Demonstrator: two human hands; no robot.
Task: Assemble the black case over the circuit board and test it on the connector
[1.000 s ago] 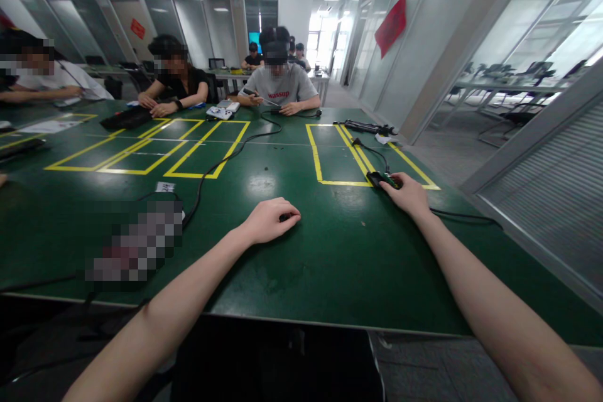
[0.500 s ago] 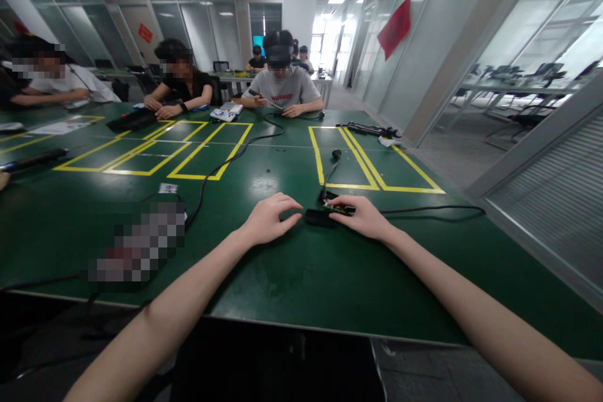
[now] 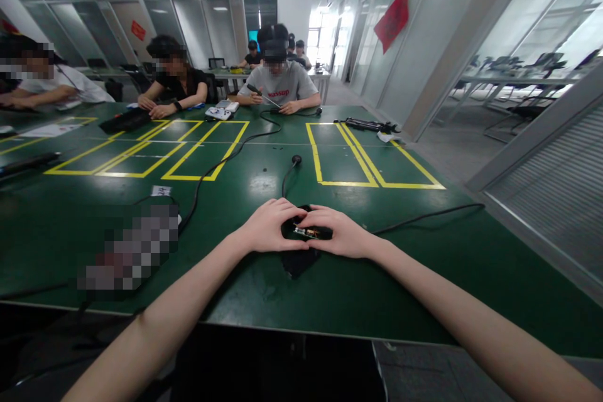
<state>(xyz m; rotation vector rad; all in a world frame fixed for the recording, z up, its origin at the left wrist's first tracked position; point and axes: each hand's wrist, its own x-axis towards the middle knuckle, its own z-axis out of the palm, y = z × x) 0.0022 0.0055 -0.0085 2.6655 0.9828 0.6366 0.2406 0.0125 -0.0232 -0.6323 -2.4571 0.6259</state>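
Observation:
My left hand (image 3: 268, 226) and my right hand (image 3: 343, 229) meet over the table, fingers curled toward each other. Between them is a small circuit board (image 3: 308, 232) with metal parts, in or against a black casing. Both hands grip this board from opposite sides; the fingers hide much of it. A dark flat piece (image 3: 299, 262), perhaps a casing half, lies just below the hands. From behind the fingers a short black cord leads away to a round black plug (image 3: 296, 161).
The green table (image 3: 400, 289) carries yellow tape rectangles. A black cable (image 3: 428, 217) runs right; another (image 3: 207, 176) crosses on the left, near a blurred-out object (image 3: 136, 245). A black tripod-like item (image 3: 367, 125) lies at the far right. Several people sit opposite.
My left hand has closed in on the board, and my right hand has moved left with it. The plug has shifted left. A dark piece now shows below the hands.

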